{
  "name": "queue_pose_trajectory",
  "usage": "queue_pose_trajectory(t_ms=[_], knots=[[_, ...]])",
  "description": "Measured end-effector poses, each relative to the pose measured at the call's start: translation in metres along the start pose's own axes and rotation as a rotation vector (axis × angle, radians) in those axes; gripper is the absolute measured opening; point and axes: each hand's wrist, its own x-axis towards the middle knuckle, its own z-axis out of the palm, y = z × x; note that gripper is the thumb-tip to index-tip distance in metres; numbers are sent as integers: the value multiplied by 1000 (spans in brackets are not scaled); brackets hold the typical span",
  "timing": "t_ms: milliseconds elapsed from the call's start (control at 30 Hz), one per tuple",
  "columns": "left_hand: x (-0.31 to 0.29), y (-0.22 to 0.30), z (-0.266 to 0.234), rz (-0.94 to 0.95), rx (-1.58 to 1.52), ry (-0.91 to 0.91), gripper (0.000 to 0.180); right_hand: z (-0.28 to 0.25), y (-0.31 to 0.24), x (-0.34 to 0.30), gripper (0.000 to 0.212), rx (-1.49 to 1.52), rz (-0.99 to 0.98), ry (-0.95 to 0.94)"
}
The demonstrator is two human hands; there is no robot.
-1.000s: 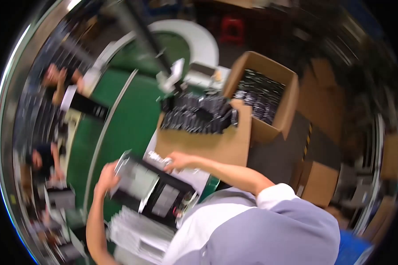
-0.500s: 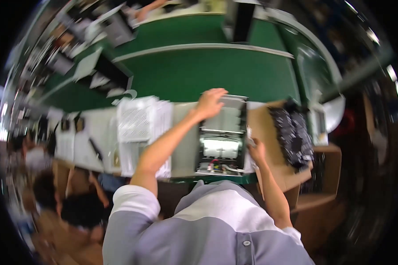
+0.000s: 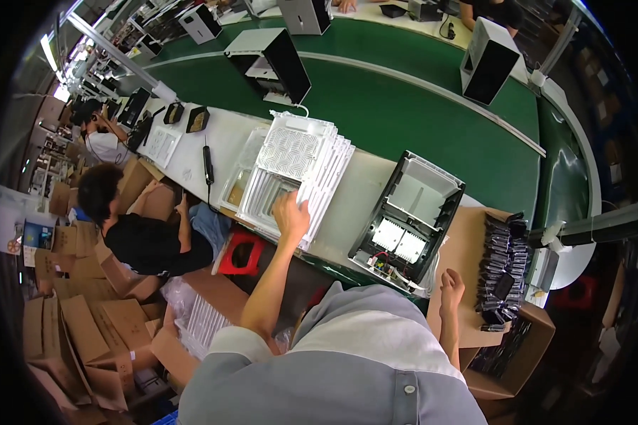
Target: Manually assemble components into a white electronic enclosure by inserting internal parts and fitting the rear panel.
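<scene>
My left hand [image 3: 290, 217] is at the near part of a stack of white plastic panels [image 3: 326, 166], its fingers curled over the frame of the top one. That panel has a patterned grille. To the right of the stack, an open black-and-white appliance housing [image 3: 417, 202] lies on the bench, showing white parts, a small circuit board and wires. Beside its near right corner, my right hand [image 3: 451, 289] hovers over cardboard, fingers loosely bent and apart with nothing visible in them.
Many small black parts [image 3: 502, 273] lie on a cardboard box [image 3: 468, 244] at right. Beyond the bench runs a green conveyor [image 3: 376, 99] carrying upright housings [image 3: 489, 60]. A black handheld tool [image 3: 208, 166] lies left of the stack. A co-worker [image 3: 145, 227] sits at left among cartons [image 3: 92, 319].
My left hand has gone from the housing's far end to the panel stack. My right hand has come away from the housing's right side. The whole view has turned and sharpened.
</scene>
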Motion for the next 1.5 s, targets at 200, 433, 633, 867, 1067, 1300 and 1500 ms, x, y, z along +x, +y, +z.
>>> queue_pose_trajectory(t_ms=[200,433,633,867,1067,1300,1500], knots=[[15,20,-46,-233,-105,142,35,-18,-33,5,35,4,-103,-1],[52,64,-174,177,-246,221,21,1,-134,0,54,-40,-541,41],[103,175,-220,621,-417,-231,22,-12,-255,-11,100,-78,-1043,-50],[170,254,-169,1255,-431,-222,33,-19,-151,-16,55,357,-543,-186],[167,250,-57,586,-835,-279,60,29,-121,-80,50,874,-215,224],[147,250,57,607,-760,-640,27,100,-75,-131,39,735,-121,647],[160,255,124,983,-600,-605,24,140,-56,-159,41,585,219,214]])
